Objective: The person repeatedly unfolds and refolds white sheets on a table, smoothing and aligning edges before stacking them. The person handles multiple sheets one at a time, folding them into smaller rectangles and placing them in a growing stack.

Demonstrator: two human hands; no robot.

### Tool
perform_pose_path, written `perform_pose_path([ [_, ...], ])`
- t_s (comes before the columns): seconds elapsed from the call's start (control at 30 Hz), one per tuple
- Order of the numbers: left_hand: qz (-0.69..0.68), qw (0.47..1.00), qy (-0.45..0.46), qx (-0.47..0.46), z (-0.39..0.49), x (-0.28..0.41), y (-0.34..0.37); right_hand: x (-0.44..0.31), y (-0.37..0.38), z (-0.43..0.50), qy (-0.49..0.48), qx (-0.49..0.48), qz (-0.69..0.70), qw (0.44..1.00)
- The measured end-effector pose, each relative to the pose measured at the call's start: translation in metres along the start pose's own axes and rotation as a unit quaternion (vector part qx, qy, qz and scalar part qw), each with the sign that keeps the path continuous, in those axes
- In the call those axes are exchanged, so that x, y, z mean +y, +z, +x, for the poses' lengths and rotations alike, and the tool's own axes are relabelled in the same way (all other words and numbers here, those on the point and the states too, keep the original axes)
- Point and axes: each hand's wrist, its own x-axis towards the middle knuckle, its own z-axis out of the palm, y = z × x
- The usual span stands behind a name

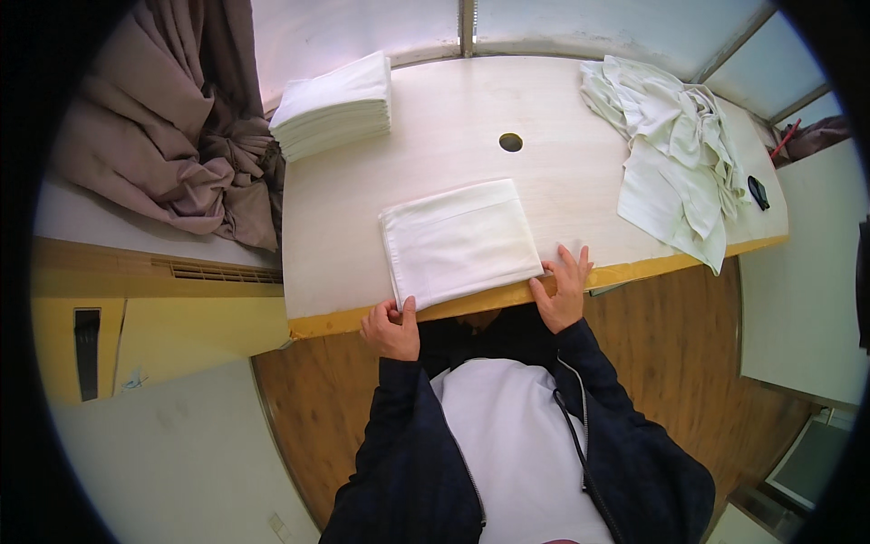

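Note:
A folded white cloth [465,241] lies flat near the front edge of the pale table [435,160], slightly rotated. At its near left corner is my left hand [394,330], thumb and curled fingers closed about the corner. My right hand [563,289] rests by the near right corner, other fingers spread. Its index finger touches the corner and the thumb sits at the table's edge; whether they pinch the fabric is unclear. A neat stack of folded white cloths [336,109] stands at the back left. Crumpled white cloths [669,143] form a loose heap at the right, one hanging over the front edge.
A round hole [510,142] pierces the tabletop behind the folded cloth. A small black object [758,193] lies near the right end. Brown curtain fabric [170,136] bunches beside the table's left end. Frosted window panes [360,24] border the back. Below is wood-look flooring [652,340].

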Motion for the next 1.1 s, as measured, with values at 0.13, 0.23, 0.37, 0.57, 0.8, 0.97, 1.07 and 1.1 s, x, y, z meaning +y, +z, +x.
perform_pose_path([
  [0.13, -0.006, 0.999, -0.023, -0.038, 0.005, 0.007, -0.006, 0.005, 0.009, -0.001, 0.009, 0.018, 0.0, 1.0],
  [0.23, -0.202, 0.959, -0.182, -0.085, 0.003, 0.016, -0.016, 0.006, 0.01, -0.001, 0.01, 0.015, 0.002, 1.0],
  [0.37, -0.124, 0.988, 0.081, -0.05, 0.003, 0.017, -0.028, 0.005, 0.01, 0.001, 0.01, 0.012, 0.005, 1.0],
  [0.57, -0.196, 0.975, 0.05, -0.097, 0.007, 0.002, -0.022, 0.005, 0.014, 0.006, 0.009, 0.018, -0.009, 1.0],
  [0.8, -0.142, 0.981, 0.13, -0.026, 0.006, -0.006, -0.017, -0.002, 0.017, 0.008, 0.007, 0.035, -0.067, 0.997],
  [0.97, -0.135, 0.984, 0.116, 0.004, 0.0, -0.009, -0.012, -0.006, 0.023, 0.009, 0.014, 0.054, -0.089, 0.994],
  [1.07, -0.116, 0.983, 0.139, 0.026, 0.0, -0.012, -0.009, -0.004, 0.025, 0.009, 0.024, 0.055, -0.089, 0.994],
  [1.1, -0.112, 0.983, 0.142, 0.023, 0.0, -0.013, -0.009, -0.004, 0.024, 0.009, 0.022, 0.038, -0.092, 0.995],
])
